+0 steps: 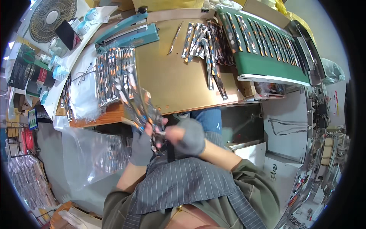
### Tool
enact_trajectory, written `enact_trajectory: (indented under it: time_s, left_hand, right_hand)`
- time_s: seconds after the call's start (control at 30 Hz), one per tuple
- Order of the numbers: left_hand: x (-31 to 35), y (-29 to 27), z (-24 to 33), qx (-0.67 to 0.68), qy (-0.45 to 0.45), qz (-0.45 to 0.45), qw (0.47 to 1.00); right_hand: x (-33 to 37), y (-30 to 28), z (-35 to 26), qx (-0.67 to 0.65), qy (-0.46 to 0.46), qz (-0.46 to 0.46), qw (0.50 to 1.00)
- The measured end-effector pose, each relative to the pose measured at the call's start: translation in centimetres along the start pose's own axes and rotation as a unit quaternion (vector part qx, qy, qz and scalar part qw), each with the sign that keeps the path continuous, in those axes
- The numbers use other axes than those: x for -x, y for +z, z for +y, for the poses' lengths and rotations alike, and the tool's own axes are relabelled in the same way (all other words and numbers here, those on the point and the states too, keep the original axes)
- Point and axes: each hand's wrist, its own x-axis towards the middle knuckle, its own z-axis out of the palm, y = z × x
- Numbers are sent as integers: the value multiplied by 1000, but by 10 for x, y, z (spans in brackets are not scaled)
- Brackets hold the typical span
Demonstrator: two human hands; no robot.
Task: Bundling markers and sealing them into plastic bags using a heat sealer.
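Observation:
In front of my apron I hold a fanned bundle of long, thin patterned packets [142, 108], black with orange, white and blue marks. My left hand [143, 147], in a grey fingerless glove, is closed round the lower part of the bundle. My right hand [188, 137], gloved the same way, is at the bundle's right side; its fingers are smeared by motion, so their grip cannot be told. Just beyond the bundle, a clear bag of packets [114, 72] lies on the table's left side. A loose pile of packets [207, 45] is farther right.
A green conveyor belt [251, 61] carries a row of packets at the back right. A teal bag sealer [131, 36] stands behind the brown tabletop [162, 84]. Left are a side shelf with jars, a phone [68, 35] and a fan [52, 17]. A clear plastic bag [82, 160] hangs below the table.

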Motion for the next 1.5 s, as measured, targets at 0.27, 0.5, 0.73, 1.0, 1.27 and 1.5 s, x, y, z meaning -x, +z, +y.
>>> enact_trajectory:
  time_s: [0.27, 0.5, 0.73, 1.0, 1.27, 1.5]
  left_hand:
    - [4, 14, 8, -249, -165, -107, 948]
    - [-6, -1, 21, -283, -64, -88, 953]
    - [-1, 17, -2, -328, 76, 11, 942]
    - [-2, 31, -7, -354, 175, 25, 918]
    - [-2, 41, 4, -86, -117, -131, 981]
    - [0, 65, -2, -162, -100, -89, 978]
  right_hand:
    - [1, 42, 62, -369, 91, -149, 913]
    - [-67, -66, 70, -473, 463, 133, 737]
    - [-68, -82, 45, -241, 291, 48, 925]
    - [-54, -96, 35, -190, 249, 44, 949]
    - [-24, -61, 30, -311, 296, -92, 898]
    - [-50, -94, 32, -292, 417, -31, 860]
